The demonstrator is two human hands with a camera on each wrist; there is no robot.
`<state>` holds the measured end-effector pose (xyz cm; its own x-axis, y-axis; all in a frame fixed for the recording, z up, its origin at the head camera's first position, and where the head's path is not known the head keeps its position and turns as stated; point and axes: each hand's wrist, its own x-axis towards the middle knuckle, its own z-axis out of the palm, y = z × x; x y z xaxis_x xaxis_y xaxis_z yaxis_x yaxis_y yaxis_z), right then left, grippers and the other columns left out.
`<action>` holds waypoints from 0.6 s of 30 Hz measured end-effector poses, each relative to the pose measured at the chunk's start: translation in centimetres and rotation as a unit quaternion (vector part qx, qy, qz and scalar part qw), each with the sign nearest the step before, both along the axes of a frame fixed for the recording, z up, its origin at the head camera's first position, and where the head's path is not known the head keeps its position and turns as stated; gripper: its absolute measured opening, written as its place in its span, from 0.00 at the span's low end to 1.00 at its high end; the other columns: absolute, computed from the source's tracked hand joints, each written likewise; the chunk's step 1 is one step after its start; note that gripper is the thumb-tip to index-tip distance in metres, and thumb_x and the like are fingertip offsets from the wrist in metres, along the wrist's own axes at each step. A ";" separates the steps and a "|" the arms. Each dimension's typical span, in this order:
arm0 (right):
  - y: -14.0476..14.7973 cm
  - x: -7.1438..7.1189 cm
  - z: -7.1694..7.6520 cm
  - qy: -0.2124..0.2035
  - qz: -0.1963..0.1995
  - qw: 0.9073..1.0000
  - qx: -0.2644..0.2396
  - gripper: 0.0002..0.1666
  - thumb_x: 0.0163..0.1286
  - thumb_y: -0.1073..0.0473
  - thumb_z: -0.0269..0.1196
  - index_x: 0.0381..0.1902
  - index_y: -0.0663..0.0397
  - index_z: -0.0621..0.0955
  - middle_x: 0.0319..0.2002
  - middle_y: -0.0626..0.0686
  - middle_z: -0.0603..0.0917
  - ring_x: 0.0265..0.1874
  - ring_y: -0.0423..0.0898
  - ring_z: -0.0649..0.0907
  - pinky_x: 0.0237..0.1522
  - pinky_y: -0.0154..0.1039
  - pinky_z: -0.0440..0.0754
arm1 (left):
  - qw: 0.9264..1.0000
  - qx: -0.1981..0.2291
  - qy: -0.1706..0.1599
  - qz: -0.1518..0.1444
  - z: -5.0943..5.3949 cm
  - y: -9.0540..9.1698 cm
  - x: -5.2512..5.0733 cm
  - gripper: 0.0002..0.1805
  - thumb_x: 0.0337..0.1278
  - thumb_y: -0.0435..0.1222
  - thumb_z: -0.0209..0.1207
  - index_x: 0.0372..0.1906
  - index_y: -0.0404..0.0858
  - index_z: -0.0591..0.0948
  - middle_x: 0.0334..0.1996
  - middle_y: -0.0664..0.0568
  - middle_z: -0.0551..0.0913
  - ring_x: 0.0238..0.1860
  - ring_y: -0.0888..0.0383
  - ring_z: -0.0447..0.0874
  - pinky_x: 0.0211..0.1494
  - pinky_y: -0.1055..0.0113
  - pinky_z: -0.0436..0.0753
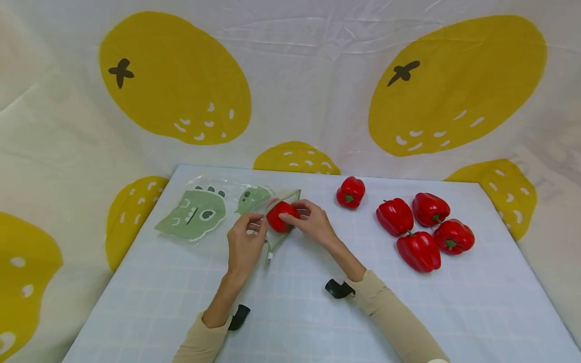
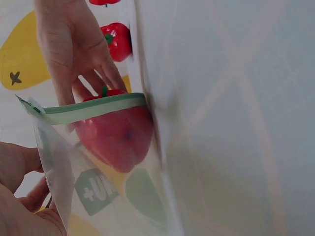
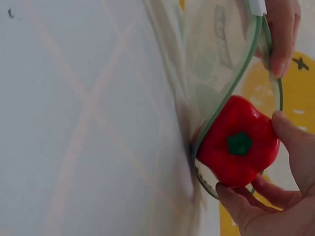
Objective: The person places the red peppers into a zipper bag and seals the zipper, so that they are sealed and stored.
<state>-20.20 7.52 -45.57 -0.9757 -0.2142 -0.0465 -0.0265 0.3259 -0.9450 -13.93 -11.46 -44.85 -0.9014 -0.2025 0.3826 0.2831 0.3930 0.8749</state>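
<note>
A red bell pepper point(image 1: 281, 217) sits in the mouth of a clear zip bag point(image 2: 98, 109) with a green-edged seal. My right hand point(image 1: 315, 222) holds the pepper, thumb on one side and fingers on the other; in the right wrist view its green stem end faces out of the opening. My left hand point(image 1: 245, 244) pinches the bag's edge at the white slider end, keeping the mouth parted. In the left wrist view the pepper's lower part shows through the bag wall. My left fingertips are partly hidden in the head view.
Green dinosaur-print plastic point(image 1: 195, 217) lies at the left of the table; I cannot tell if it belongs to the same bag. One red pepper point(image 1: 351, 192) lies behind my right hand. Several more peppers point(image 1: 418, 252) cluster at the right. A fruit-print cloth point(image 1: 308, 91) hangs behind.
</note>
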 end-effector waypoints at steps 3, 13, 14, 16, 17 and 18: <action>-0.4 -0.1 -0.2 0.018 0.001 1.000 0.007 0.29 0.68 0.47 0.72 0.62 0.54 0.79 0.58 0.55 0.83 0.57 0.53 0.82 0.58 0.48 0.84 | 1.000 -0.006 0.006 0.000 0.0 -0.1 0.1 0.07 0.63 0.26 0.66 0.45 0.28 0.84 0.34 0.43 0.84 0.29 0.52 0.85 0.26 0.71 0.85; -0.1 0.2 -0.5 0.056 -0.001 0.998 0.034 0.26 0.70 0.50 0.71 0.60 0.56 0.80 0.57 0.55 0.83 0.52 0.53 0.84 0.55 0.46 0.85 | 1.000 -0.006 0.000 -0.002 -0.1 0.1 0.1 0.07 0.63 0.27 0.66 0.44 0.30 0.84 0.35 0.44 0.85 0.29 0.52 0.85 0.26 0.71 0.85; -0.1 0.3 -0.5 0.054 0.004 0.998 0.029 0.26 0.69 0.51 0.71 0.61 0.55 0.80 0.57 0.55 0.83 0.53 0.54 0.84 0.56 0.47 0.85 | 1.000 -0.006 0.001 -0.004 -0.1 0.1 0.1 0.07 0.64 0.27 0.66 0.44 0.30 0.84 0.35 0.44 0.85 0.29 0.52 0.85 0.26 0.71 0.85; 0.0 0.4 -0.5 0.052 0.017 0.998 0.018 0.26 0.69 0.52 0.72 0.61 0.54 0.80 0.58 0.55 0.83 0.54 0.55 0.84 0.56 0.47 0.85 | 1.000 -0.007 0.003 -0.007 -0.1 0.1 0.1 0.07 0.64 0.27 0.65 0.44 0.30 0.84 0.35 0.44 0.85 0.30 0.52 0.85 0.26 0.71 0.85; 0.1 0.4 -0.5 0.053 0.025 0.998 0.011 0.27 0.68 0.53 0.72 0.62 0.54 0.80 0.58 0.55 0.83 0.54 0.55 0.84 0.57 0.47 0.84 | 1.000 -0.007 0.004 -0.008 -0.1 0.1 0.0 0.07 0.64 0.27 0.65 0.45 0.30 0.84 0.36 0.44 0.85 0.30 0.53 0.85 0.25 0.71 0.85; 0.1 0.4 -0.5 0.055 0.033 0.998 0.008 0.27 0.68 0.54 0.72 0.62 0.54 0.79 0.59 0.56 0.83 0.55 0.56 0.84 0.57 0.48 0.84 | 1.000 -0.005 0.005 -0.010 -0.1 0.1 0.1 0.07 0.64 0.27 0.65 0.45 0.30 0.84 0.36 0.44 0.85 0.30 0.52 0.85 0.25 0.71 0.85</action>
<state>-19.77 7.58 -46.11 -0.9591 -0.2776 0.0558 -0.1510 0.3345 -0.9302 -13.86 -11.35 -44.94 -0.9012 -0.1809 0.3939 0.3001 0.3955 0.8681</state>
